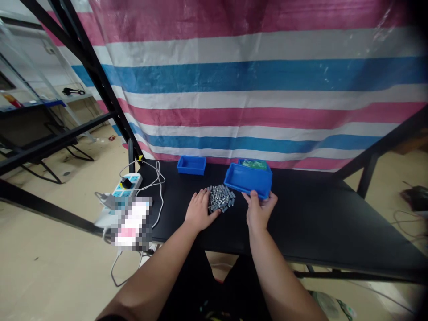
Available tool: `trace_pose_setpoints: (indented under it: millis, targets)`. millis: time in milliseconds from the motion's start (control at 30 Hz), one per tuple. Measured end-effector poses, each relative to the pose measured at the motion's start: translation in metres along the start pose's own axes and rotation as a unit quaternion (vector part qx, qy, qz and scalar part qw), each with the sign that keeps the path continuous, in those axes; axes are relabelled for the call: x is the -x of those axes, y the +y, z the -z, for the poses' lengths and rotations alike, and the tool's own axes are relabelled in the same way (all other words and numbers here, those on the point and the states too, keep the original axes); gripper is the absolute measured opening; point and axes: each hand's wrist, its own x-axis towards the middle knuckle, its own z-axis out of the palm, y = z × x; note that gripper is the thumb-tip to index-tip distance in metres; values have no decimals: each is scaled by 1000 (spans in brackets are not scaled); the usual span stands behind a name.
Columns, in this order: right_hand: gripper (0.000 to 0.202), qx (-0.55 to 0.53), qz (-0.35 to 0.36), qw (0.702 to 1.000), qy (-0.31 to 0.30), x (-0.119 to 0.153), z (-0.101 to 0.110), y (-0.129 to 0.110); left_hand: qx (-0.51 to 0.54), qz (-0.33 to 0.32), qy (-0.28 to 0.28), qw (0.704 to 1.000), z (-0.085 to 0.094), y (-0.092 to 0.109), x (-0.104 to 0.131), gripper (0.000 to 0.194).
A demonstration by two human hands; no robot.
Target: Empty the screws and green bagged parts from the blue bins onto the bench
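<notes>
A heap of small silvery metal pieces (pixel 221 198), short and rod-like, lies on the black table in front of me. My left hand (pixel 199 210) rests flat at the heap's left side, fingers stretched out and thumb along the near edge. In my right hand (pixel 260 206) is a shallow blue plastic tray (pixel 247 178), gripped by its near rim, tilted, its inside bare. Behind it, partly hidden, stands another blue bin (pixel 269 166) with green packaging (pixel 254 164) in it. A third blue bin (pixel 191 171) sits at the back, beyond my left hand.
A white power strip (pixel 131 182) with plugs and loose white cables (pixel 162 196) lies at the table's left, beside a blurred-out device (pixel 132 223). A striped plastic sheet (pixel 240 76) hangs behind the black table (pixel 321 214). Black frame posts (pixel 110 98) rise on the left.
</notes>
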Motion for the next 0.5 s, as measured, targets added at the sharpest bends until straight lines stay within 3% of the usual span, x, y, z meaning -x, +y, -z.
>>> trace_pose_setpoints:
  millis: [100, 233, 333, 500]
  targets:
    - [47, -34, -51, 998, 21, -2, 1, 5, 2, 3, 0, 1000, 0, 0, 0, 81]
    - [62, -7, -54, 998, 18, -5, -8, 9, 11, 6, -1, 1000, 1, 1, 0, 81]
    - [68, 14, -66, 998, 6, -15, -25, 14, 15, 7, -1, 1000, 2, 1, 0, 80]
    - [72, 0, -166, 986, 7, -32, -61, 29, 18, 4, -2, 1000, 3, 0, 0, 79]
